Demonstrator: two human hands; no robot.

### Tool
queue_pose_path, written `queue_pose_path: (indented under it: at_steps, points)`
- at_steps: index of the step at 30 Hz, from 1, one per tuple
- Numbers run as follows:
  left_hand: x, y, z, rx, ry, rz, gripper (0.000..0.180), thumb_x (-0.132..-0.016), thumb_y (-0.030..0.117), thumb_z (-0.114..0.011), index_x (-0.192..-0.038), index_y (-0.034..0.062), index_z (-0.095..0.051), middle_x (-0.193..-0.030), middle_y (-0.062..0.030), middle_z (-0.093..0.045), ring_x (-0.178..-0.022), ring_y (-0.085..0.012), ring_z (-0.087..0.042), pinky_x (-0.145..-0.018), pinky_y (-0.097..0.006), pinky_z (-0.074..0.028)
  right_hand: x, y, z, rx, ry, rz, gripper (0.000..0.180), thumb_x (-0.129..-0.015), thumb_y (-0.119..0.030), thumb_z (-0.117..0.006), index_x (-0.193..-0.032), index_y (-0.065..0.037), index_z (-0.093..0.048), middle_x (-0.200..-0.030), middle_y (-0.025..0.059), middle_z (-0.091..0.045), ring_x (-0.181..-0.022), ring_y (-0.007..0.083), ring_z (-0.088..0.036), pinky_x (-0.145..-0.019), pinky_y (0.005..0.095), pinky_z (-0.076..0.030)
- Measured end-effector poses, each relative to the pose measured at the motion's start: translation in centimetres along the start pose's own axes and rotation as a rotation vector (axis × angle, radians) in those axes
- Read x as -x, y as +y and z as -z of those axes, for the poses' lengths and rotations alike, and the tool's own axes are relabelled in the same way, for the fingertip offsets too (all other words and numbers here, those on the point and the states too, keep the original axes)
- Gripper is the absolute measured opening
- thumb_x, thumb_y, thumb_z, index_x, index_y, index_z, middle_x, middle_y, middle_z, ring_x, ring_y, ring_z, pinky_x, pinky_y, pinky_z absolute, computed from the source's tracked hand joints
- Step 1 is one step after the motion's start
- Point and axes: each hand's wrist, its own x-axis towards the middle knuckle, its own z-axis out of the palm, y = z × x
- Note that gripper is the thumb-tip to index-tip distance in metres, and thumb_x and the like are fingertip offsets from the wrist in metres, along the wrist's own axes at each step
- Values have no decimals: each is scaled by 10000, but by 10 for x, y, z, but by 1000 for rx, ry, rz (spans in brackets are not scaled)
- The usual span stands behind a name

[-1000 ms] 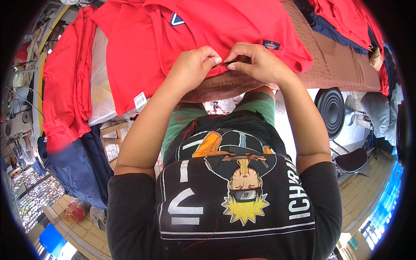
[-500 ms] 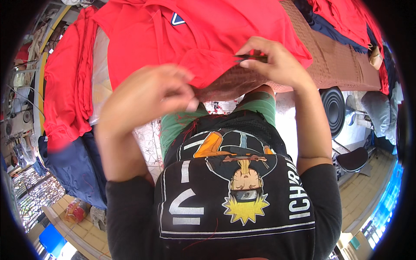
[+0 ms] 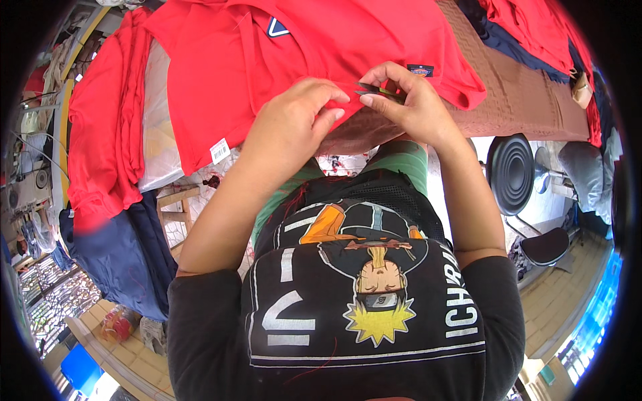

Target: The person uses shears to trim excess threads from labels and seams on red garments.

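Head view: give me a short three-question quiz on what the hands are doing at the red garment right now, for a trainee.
1. True or false: the right hand pinches a small dark tool at the hem of the red garment.
2. Where does the left hand rest? A) on the red garment B) on the black stool C) on the navy cloth
3. Fill in: the surface under the red garment is covered by a ______-coloured cloth.

Key: 1 true; 2 A; 3 brown.
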Motion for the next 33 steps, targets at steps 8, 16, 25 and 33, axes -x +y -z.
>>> queue_pose_path:
  at_steps: [8, 16, 25, 33]
  points:
    - [14, -30, -42, -124, 141, 60, 224, -780, 134, -743, -966, 18, -696, -1037, -90, -662, -897, -233, -666, -754, -323, -533, -3, 7, -2, 9, -16, -16, 227, -861, -82, -694, -1067, -29, -614, -948, -3, -597, -851, 73, -520, -793, 238, -439]
    - [6, -38, -47, 31, 173, 200, 158, -824, 123, -713, -935, 10, -711, -869, -91, -703, -784, -173, -672, -723, -281, -517, -8, 31, -15, -63, -51, 82, 151, -850, -14, -672, -986, -10, -608, -944, 41, -626, -876, 121, -583, -809, 270, -468]
    - [2, -43, -41, 351, 147, 391, 194, -859, 201, -685, -955, 34, -710, -792, -128, -702, -684, -144, -663, -652, -271, -498, -9, 18, -15, 178, -81, 143, 198, -806, -99, -693, -983, -43, -625, -926, 138, -648, -832, 289, -646, -741, 368, -506]
    - [7, -38, -22, 300, 112, 347, 202, -865, 176, -699, -968, 3, -713, -827, -48, -715, -763, -83, -641, -718, -232, -504, -8, 0, -12, 465, -131, 225, 199, -794, -118, -689, -972, -56, -627, -932, 120, -633, -847, 310, -633, -735, 399, -496]
